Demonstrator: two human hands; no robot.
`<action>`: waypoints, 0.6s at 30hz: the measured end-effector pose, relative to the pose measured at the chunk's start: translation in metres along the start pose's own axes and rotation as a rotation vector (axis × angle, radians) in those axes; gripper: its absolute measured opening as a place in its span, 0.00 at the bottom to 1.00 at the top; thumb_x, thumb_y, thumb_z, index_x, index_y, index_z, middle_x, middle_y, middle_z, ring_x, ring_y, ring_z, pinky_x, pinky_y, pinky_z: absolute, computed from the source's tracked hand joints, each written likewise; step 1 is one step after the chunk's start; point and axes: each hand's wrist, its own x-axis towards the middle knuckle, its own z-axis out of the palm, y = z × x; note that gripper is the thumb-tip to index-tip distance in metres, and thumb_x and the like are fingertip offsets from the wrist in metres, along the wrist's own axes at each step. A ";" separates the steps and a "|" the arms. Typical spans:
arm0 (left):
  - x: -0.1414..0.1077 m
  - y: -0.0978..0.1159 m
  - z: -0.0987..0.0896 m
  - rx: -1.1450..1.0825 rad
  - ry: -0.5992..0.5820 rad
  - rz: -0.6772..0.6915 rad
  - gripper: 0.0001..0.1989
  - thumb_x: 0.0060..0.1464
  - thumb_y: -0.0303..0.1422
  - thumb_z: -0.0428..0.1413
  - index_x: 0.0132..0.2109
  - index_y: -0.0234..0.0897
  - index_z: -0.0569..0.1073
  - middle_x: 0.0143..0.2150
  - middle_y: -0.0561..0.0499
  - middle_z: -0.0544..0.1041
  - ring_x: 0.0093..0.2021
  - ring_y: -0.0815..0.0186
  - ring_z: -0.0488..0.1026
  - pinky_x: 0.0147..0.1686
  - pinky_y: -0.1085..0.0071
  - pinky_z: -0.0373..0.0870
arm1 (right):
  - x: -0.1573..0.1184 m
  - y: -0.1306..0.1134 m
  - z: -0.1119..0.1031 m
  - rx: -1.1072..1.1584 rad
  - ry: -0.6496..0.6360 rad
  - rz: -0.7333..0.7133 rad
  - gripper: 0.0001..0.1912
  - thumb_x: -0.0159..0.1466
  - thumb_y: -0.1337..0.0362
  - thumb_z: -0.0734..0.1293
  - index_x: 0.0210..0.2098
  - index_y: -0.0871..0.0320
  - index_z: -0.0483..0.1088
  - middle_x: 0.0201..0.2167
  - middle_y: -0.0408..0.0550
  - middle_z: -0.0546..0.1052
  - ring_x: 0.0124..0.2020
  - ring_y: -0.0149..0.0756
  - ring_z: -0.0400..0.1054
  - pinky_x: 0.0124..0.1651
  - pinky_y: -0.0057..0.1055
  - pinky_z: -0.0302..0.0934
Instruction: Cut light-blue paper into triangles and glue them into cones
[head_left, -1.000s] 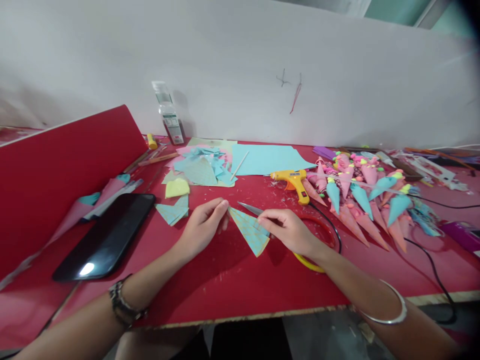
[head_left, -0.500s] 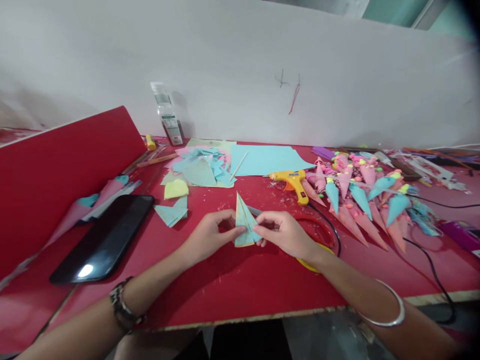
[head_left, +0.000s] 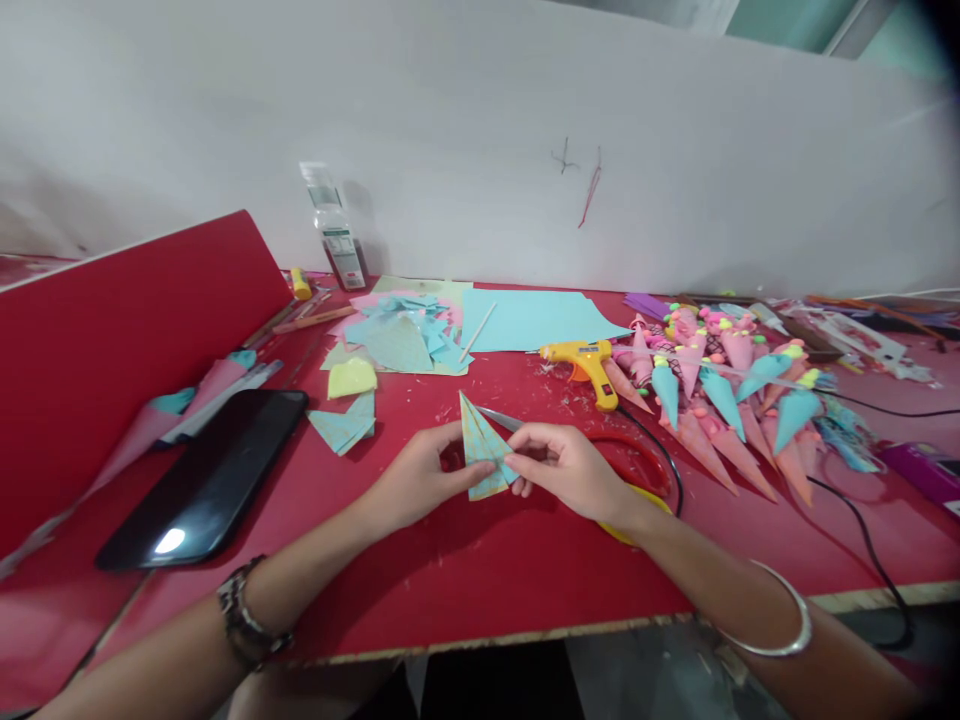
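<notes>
A light blue piece of folded paper [head_left: 484,450] with yellowish streaks is held between my two hands, its pointed end upward and tilted a little left. My left hand [head_left: 431,468] pinches its left side, thumb on the front face. At the lower right edge, my right hand [head_left: 561,465] grips the paper between thumb and fingers. Behind and under my right hand lie scissors [head_left: 646,468] with red and yellow handles; one blade tip shows beside the paper. Another blue folded paper piece [head_left: 345,424] rests on the table to the left, below a pale yellow piece [head_left: 352,377].
A yellow glue gun [head_left: 589,365] lies beyond my right hand, its black cord trailing right. Pink and blue paper cones [head_left: 724,400] are heaped at the right. A black phone [head_left: 210,480] is at left; paper scraps [head_left: 405,335], a blue sheet [head_left: 536,320] and a bottle [head_left: 341,240] stand farther back.
The folded paper's tip has swung left and slightly down, and the paper has turned in my fingers. Both hands keep their hold in nearly the same place.
</notes>
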 end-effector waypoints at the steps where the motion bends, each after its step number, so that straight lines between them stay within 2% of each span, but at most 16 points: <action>1: 0.000 0.000 0.000 -0.021 -0.017 0.019 0.11 0.50 0.35 0.54 0.40 0.34 0.72 0.39 0.50 0.77 0.38 0.65 0.73 0.39 0.70 0.67 | 0.000 0.000 0.000 0.003 0.001 -0.005 0.07 0.58 0.61 0.64 0.29 0.60 0.67 0.20 0.40 0.71 0.21 0.27 0.69 0.27 0.24 0.64; 5: -0.001 0.001 0.002 -0.032 -0.089 0.040 0.07 0.51 0.33 0.54 0.36 0.35 0.73 0.36 0.53 0.77 0.36 0.67 0.73 0.38 0.73 0.66 | 0.000 0.002 0.001 0.001 0.010 -0.013 0.08 0.58 0.61 0.64 0.29 0.60 0.67 0.19 0.40 0.71 0.21 0.27 0.68 0.27 0.25 0.64; 10: -0.001 -0.002 0.002 -0.007 -0.050 0.036 0.08 0.51 0.34 0.54 0.35 0.34 0.74 0.33 0.53 0.77 0.33 0.67 0.71 0.34 0.75 0.65 | 0.001 0.004 0.002 0.005 0.023 -0.014 0.09 0.58 0.59 0.64 0.29 0.59 0.66 0.20 0.40 0.71 0.21 0.27 0.68 0.27 0.24 0.63; 14: -0.001 -0.001 0.001 -0.031 -0.065 0.015 0.13 0.53 0.38 0.50 0.33 0.33 0.73 0.30 0.52 0.75 0.30 0.67 0.69 0.30 0.75 0.64 | 0.002 0.008 0.000 -0.001 0.003 -0.003 0.10 0.59 0.58 0.63 0.30 0.59 0.65 0.18 0.39 0.70 0.17 0.25 0.64 0.22 0.23 0.60; 16: -0.001 0.000 -0.001 -0.031 -0.011 0.001 0.17 0.56 0.40 0.46 0.29 0.33 0.71 0.25 0.53 0.72 0.27 0.69 0.67 0.28 0.75 0.62 | 0.002 0.009 -0.001 -0.021 -0.006 0.004 0.10 0.59 0.57 0.62 0.31 0.59 0.65 0.17 0.39 0.70 0.16 0.24 0.63 0.20 0.22 0.58; 18: 0.001 0.001 -0.005 -0.053 0.111 0.002 0.20 0.57 0.41 0.42 0.26 0.34 0.68 0.21 0.55 0.67 0.23 0.70 0.64 0.25 0.76 0.60 | 0.003 0.009 -0.002 -0.047 -0.015 0.013 0.10 0.59 0.58 0.62 0.32 0.59 0.66 0.17 0.39 0.70 0.16 0.24 0.62 0.21 0.22 0.58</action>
